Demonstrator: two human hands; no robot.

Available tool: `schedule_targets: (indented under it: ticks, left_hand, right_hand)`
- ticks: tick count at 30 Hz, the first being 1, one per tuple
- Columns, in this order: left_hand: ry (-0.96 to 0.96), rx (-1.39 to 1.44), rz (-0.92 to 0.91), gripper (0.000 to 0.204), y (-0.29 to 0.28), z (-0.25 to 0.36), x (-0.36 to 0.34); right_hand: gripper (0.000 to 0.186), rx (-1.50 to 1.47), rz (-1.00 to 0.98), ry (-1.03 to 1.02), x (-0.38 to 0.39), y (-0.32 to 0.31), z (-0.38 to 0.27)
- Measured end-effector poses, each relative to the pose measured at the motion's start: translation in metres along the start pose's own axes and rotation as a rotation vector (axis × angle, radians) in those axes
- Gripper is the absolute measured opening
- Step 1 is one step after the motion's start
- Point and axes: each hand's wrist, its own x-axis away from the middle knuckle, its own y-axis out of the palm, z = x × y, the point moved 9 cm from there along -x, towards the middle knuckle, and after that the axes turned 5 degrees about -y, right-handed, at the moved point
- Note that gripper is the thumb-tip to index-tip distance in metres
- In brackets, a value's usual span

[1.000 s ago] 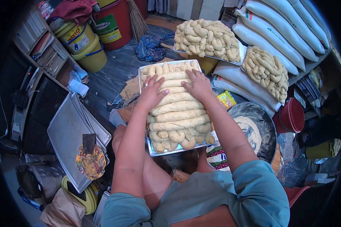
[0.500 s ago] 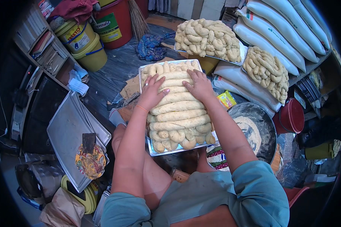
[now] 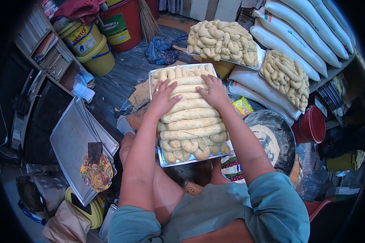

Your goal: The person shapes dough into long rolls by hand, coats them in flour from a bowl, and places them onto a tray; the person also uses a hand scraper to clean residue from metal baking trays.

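With left hand [image 3: 162, 98] and right hand [image 3: 212, 93] spread wide on pale-yellow rope-shaped dough rolls [image 3: 192, 116], frame centre, best press evenly, within silver rectangular metal tray [image 3: 150, 77].

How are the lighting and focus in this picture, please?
Head view: left hand, right hand and dough rolls look fairly sharp and evenly lit; metal trays show a dull sheen; beyond the red bucket, the right side darkens; fisheye corners go black.
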Motion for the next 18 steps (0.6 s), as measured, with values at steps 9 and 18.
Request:
schedule_targets:
  ticks: [9,18]
  left_hand:
    - [0.014,0.011,0.009,0.060,0.0009,-0.0022,-0.0006]
    - [0.019,0.028,0.008,0.060,0.0000,-0.0013,-0.0007]
  right_hand:
    - [0.062,-0.028,0.004,0.009,-0.0002,0.0001,0.0008]
    - [0.062,-0.070,0.042,-0.005,0.0015,-0.0001,0.0047]
